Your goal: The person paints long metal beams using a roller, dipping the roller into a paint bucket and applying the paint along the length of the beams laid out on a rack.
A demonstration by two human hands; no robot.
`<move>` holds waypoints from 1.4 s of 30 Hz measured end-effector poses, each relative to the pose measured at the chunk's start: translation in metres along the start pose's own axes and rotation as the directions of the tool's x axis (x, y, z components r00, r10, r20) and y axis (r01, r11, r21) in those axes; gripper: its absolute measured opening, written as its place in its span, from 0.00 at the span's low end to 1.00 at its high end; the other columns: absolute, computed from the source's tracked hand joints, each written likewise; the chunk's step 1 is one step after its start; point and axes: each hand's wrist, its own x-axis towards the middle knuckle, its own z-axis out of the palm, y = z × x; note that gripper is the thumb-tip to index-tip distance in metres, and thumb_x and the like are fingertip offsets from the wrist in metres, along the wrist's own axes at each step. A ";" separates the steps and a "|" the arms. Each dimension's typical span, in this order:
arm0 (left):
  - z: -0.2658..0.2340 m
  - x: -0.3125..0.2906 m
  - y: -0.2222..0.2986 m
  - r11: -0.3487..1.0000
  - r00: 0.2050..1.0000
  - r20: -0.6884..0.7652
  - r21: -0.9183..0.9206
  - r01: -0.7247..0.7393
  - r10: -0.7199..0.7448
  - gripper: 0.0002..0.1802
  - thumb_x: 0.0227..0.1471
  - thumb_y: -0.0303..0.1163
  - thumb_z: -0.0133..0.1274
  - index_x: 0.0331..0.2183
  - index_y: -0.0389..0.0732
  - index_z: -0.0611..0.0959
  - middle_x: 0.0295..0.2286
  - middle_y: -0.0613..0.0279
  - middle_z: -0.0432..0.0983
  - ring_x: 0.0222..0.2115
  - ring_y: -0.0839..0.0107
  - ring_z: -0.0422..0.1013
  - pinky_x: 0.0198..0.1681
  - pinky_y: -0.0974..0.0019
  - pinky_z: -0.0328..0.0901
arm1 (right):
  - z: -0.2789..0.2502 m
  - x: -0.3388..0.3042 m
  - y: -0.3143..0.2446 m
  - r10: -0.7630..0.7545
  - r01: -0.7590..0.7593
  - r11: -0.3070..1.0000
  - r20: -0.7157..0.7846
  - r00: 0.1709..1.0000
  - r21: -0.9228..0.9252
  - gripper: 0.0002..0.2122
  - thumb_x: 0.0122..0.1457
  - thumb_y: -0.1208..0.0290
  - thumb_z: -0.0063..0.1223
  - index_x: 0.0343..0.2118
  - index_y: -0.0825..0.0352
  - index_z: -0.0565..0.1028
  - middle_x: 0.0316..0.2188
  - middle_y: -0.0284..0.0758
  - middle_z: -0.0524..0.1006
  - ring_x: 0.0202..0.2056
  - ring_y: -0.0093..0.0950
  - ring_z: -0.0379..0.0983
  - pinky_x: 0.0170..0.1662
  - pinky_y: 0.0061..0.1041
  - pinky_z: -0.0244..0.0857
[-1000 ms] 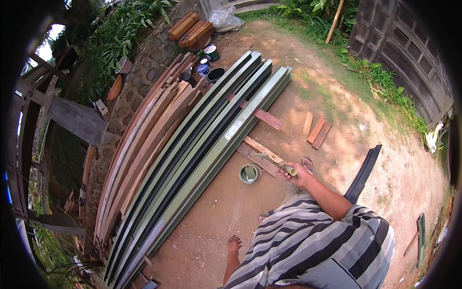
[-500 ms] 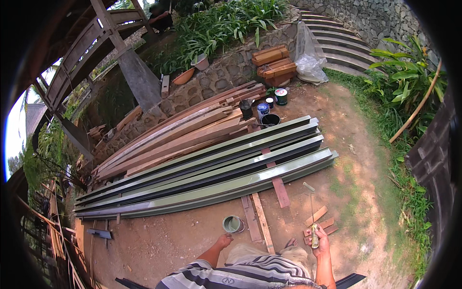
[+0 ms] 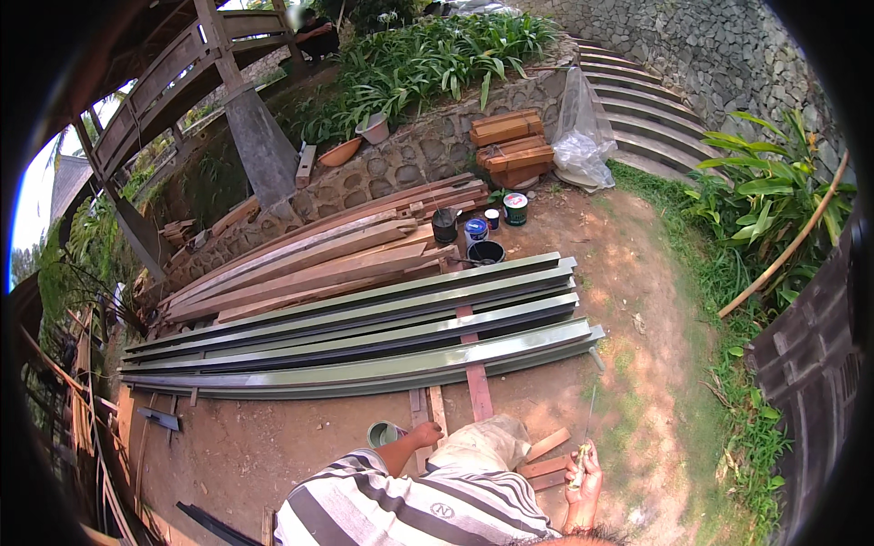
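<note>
While the person's right hand (image 3: pixel 585 473) wraps its fingers around the handle of a thin-shafted paint roller (image 3: pixel 597 359), the roller's pale head sits out in front, near the right end of the closest green beam (image 3: pixel 437 362). The left hand (image 3: pixel 424 434) is low by the knee; I cannot tell whether its fingers hold anything. Beside that forearm stands a bucket (image 3: pixel 371 437). Beyond the beams lie brown timbers (image 3: pixel 346 274).

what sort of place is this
Probably an outdoor work yard: long green beams and timber planks are laid out over bare dirt, and there's a paint roller in use.
</note>
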 end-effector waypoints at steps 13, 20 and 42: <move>0.033 0.176 0.058 0.984 0.979 0.104 0.065 0.169 -0.175 0.24 0.46 0.47 0.52 0.38 0.40 0.87 0.43 0.43 0.79 0.47 0.48 0.74 0.52 0.53 0.68 | 0.059 0.247 -0.147 0.323 -0.343 0.841 -0.121 0.939 -0.418 0.37 0.58 0.81 0.54 0.68 0.53 0.53 0.31 0.36 0.72 0.19 0.18 0.62 0.17 0.15 0.56; -0.035 0.279 0.232 0.834 0.965 -0.124 -0.536 0.131 -0.231 0.29 0.54 0.41 0.56 0.53 0.33 0.76 0.44 0.40 0.79 0.47 0.53 0.76 0.50 0.59 0.68 | 0.155 0.391 -0.250 0.536 -0.396 0.495 -0.087 0.840 -0.773 0.28 0.61 0.77 0.54 0.63 0.62 0.58 0.31 0.34 0.76 0.18 0.17 0.65 0.17 0.17 0.58; 0.195 0.198 0.462 -0.259 0.289 0.337 -0.925 0.277 -0.896 0.19 0.58 0.37 0.51 0.49 0.41 0.79 0.38 0.58 0.79 0.33 0.63 0.75 0.37 0.55 0.69 | 0.198 0.783 -0.430 0.835 0.761 -0.478 0.041 0.549 -0.439 0.24 0.58 0.66 0.56 0.59 0.57 0.70 0.35 0.53 0.79 0.42 0.51 0.77 0.46 0.43 0.69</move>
